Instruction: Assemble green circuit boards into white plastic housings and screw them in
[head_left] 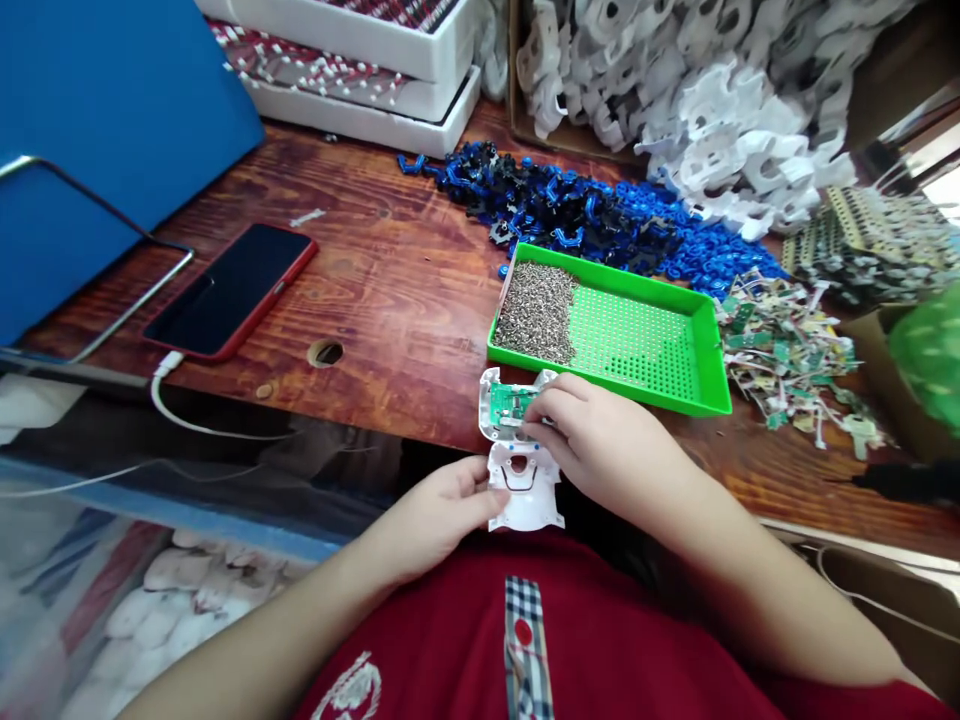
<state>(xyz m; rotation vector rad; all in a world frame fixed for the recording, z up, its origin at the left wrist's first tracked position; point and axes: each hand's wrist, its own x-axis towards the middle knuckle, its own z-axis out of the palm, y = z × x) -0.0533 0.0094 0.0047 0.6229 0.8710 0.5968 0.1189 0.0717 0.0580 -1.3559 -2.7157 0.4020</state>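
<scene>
My left hand (457, 497) grips a white plastic housing (529, 510) by its left side, thumb on top, just over the table's front edge. Beyond it, a second white shell part adjoins, with a green circuit board (504, 403) lying inside. My right hand (574, 425) is over that board, thumb and fingertips pinched together at its right side. Whatever is between those fingertips is too small or hidden to make out. A green perforated tray (705, 350) stands right behind the hands, with a heap of small metal screws (536, 310) in its left part.
Blue and black plastic parts (570, 215) are heaped behind the tray. Small wired circuit boards (787, 350) lie to its right. White shells (735, 150) pile up at the back right. A phone (232, 290) with a cable lies left; white foam trays (442, 125) stand behind.
</scene>
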